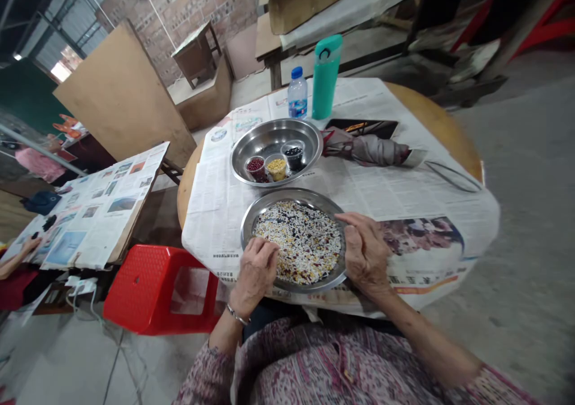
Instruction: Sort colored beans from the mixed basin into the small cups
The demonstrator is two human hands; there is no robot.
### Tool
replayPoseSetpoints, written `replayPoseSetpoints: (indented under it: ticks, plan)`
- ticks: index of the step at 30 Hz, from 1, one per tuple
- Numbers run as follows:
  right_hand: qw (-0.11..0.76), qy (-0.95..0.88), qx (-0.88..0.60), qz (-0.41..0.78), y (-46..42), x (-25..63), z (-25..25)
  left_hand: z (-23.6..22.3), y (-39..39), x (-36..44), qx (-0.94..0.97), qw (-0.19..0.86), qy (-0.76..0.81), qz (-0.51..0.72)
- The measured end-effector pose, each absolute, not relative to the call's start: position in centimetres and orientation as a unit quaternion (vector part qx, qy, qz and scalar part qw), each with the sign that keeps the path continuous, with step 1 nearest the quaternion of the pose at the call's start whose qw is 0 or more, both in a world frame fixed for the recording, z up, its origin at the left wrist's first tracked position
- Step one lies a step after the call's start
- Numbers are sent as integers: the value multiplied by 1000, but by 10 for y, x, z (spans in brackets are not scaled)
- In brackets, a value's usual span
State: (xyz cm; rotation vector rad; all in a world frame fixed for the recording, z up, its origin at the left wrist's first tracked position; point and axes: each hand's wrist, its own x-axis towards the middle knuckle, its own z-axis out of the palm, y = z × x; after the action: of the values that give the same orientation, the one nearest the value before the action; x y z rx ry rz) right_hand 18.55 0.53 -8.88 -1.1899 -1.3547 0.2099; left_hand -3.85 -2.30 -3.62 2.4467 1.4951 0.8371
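Your left hand [258, 267] is over the near left part of the metal plate [247, 228], its fingers bent and bunched toward the thumb; you cannot tell from here whether a grain is pinched between them. Your right hand [366, 252] is at the plate's right rim, its fingers curled and the foremost fingertip reaching to the edge; whether it grips the rim, you cannot tell.

The plate sits on the near side of your round bench [442, 114], on spread newspaper [204, 213]. In it lie mixed grains [309, 237], mostly white, with black, yellow and dark red ones among them.

Just beyond the plate stands a metal basin [265, 138]. Inside it you have three clear cups: dark red beans [256, 165] at left, yellow grains [277, 167] in the middle and black beans [294, 153] at right. Behind the basin stand a blue-capped bottle [297, 99] and, to its right, a teal bottle [325, 84].
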Motion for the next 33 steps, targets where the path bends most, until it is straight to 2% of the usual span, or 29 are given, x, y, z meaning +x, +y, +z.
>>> replayPoseSetpoints:
  ticks: [6, 10, 13, 18, 21, 28, 33]
  plan:
    - [596, -601, -528, 68, 5, 185, -89, -62, -35, -41, 753, 15, 489, 439]
    - [543, -637, -546, 18, 4, 191, -89, -71, -40, -41, 727, 4, 518, 450]
    - [463, -715, -525, 6, -1, 199, -79, -73, -42, -42, 709, 7, 548, 445]
    - [225, -906, -313, 177, -12, 200, -48, -75, -41, -41, 711, 26, 557, 429]
    - [131, -921, -279, 237, -15, 190, -37, -75, -40, -41, 712, 34, 560, 422]
    - [105, -933, -269, 213, -8, 152, -49, -76, -39, -42, 707, 46, 543, 451]
    - [168, -921, -309, 168, 12, 130, -61, -77, -41, -42, 689, 61, 540, 480]
